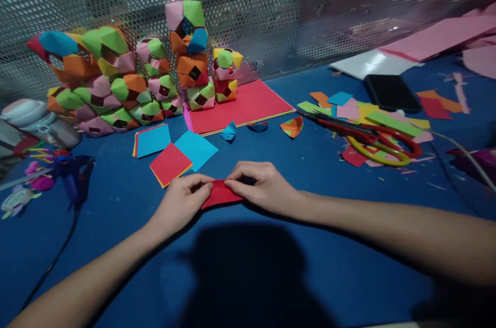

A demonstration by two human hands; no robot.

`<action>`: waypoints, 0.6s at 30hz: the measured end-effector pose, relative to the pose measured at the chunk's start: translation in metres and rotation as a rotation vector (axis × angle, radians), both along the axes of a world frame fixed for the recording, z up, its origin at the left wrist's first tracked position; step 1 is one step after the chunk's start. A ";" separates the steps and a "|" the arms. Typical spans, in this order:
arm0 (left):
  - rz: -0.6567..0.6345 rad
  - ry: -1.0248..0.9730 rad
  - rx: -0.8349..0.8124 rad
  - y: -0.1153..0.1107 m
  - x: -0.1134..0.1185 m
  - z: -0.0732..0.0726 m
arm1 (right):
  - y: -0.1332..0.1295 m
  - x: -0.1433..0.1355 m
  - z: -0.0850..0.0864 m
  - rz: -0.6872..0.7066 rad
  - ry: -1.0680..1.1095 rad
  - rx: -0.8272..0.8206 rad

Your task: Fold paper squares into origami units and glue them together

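A red folded piece of paper lies low over the blue table, between my two hands. My left hand pinches its upper left edge between thumb and fingers. On the other side, my right hand grips the upper right part, its thumb pressed on the paper. Just beyond my hands lie a stack of red paper squares, a blue paper square and another stack topped with blue. Small folded pieces stand farther off: a blue one, a dark one and an orange-green one.
Colourful folded-paper modules are stacked against a perforated metal panel. Large red sheets lie before it. Scissors rest on paper scraps at right, near a black phone. A corded glue gun stands at left.
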State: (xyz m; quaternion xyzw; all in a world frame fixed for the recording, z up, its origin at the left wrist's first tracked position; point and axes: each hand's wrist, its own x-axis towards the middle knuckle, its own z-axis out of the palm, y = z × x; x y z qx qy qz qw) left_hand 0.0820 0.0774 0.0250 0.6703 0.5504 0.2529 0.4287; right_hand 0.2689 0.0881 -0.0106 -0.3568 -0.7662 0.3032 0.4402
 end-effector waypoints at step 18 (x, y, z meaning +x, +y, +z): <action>0.027 0.037 0.230 -0.001 0.000 -0.010 | -0.002 -0.002 0.001 0.042 0.001 0.116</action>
